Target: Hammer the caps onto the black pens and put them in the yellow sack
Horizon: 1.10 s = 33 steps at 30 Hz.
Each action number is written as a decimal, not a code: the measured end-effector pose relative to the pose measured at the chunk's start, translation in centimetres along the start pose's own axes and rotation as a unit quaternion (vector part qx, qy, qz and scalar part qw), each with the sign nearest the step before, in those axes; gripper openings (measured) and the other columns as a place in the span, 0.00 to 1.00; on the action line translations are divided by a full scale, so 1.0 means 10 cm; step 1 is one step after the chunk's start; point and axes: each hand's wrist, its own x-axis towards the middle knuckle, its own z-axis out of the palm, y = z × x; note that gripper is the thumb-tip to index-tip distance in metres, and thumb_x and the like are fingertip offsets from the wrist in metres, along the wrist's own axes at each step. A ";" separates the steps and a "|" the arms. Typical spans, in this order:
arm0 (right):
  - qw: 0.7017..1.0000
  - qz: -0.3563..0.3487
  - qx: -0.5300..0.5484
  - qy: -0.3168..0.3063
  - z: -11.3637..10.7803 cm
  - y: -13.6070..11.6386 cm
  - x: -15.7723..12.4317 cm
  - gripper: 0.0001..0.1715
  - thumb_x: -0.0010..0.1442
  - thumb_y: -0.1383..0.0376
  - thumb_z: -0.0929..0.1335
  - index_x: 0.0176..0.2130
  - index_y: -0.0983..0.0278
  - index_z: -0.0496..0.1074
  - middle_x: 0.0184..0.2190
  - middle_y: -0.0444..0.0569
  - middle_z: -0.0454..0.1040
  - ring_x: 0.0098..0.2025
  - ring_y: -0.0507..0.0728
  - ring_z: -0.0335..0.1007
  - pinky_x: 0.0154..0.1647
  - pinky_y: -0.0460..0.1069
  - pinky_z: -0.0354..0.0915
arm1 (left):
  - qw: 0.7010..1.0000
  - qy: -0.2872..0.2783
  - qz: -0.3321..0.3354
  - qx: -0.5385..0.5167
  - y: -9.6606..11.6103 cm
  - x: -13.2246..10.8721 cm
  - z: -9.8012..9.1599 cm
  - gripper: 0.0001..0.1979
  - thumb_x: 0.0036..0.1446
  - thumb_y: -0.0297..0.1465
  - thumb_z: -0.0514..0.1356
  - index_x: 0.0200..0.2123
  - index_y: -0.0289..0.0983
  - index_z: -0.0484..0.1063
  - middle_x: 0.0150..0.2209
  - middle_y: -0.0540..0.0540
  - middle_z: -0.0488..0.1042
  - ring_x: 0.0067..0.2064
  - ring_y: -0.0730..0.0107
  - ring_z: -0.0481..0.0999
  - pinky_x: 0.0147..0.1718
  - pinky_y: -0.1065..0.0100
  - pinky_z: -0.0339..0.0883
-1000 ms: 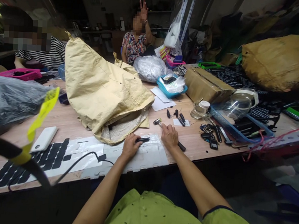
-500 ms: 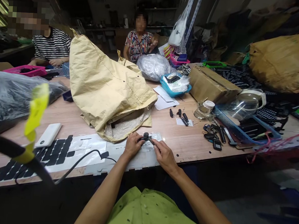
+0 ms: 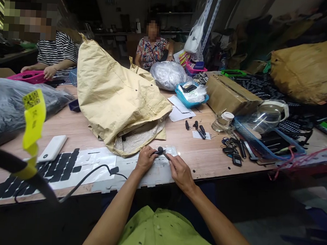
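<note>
My left hand (image 3: 146, 159) is closed on a small black part with a round knob (image 3: 160, 150), over the front edge of the table. Across from it, my right hand (image 3: 182, 173) pinches a thin dark rod-like piece (image 3: 166, 155) that meets the black part. Whether the two pieces are joined I cannot tell. Beneath the hands lies a pale translucent sheet (image 3: 133, 170). Just behind the left hand is the mouth of a big cream sack (image 3: 118, 94), with bubble wrap (image 3: 139, 136) showing inside.
Left are black adhesive pads (image 3: 59, 166) on a white sheet, a white power bank (image 3: 53, 148) and a cable (image 3: 86, 177). Rightward lie black handles (image 3: 202, 132), keys (image 3: 229, 144), a blue basket (image 3: 272, 143) and a carton (image 3: 230, 93). Two people (image 3: 153, 50) sit across the table.
My hands stay in nearly the same place, still on the black part. The person at far left has moved a hand onto the pink basket. The view has shifted slightly.
</note>
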 end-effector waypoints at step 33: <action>0.946 0.120 -0.302 0.017 0.24 0.68 0.80 0.20 0.65 0.69 0.63 0.53 0.58 0.74 0.37 0.52 0.70 0.40 0.58 0.62 0.37 0.50 0.54 | 0.902 -0.397 -0.149 -0.086 0.09 -1.49 0.60 0.15 0.63 0.41 0.58 0.50 0.47 0.76 0.51 0.46 0.78 0.54 0.57 0.76 0.54 0.59 0.69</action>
